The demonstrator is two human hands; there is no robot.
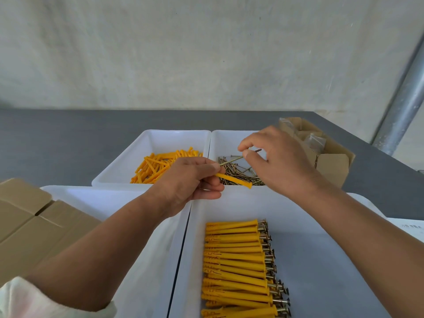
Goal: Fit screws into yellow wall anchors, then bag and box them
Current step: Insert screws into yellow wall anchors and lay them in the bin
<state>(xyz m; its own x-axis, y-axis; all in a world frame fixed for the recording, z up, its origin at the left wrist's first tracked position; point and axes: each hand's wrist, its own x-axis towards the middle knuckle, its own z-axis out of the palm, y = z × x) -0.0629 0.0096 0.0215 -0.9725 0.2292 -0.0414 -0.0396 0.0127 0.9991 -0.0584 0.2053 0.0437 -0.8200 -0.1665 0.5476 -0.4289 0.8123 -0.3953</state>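
Note:
My left hand [192, 180] grips a yellow wall anchor [234, 180] that points right, and pinches a long screw [230, 161] between thumb and forefinger. My right hand [277, 161] hovers over the far right white tray [220, 138] of loose screws [238, 172], pinching a screw [256, 150] at its fingertips. The far left tray [146, 145] holds loose yellow anchors [158, 166]. Several finished anchors with screws [241, 267] lie in a row in the near white tray [321, 260].
A closed cardboard box [34, 228] sits at the near left on another white tray [91, 198]. An open cardboard box [330, 154] with clear plastic bags [316, 140] stands at the far right. The grey table [57, 143] ends at a pale wall; a metal pipe [403, 97] runs at right.

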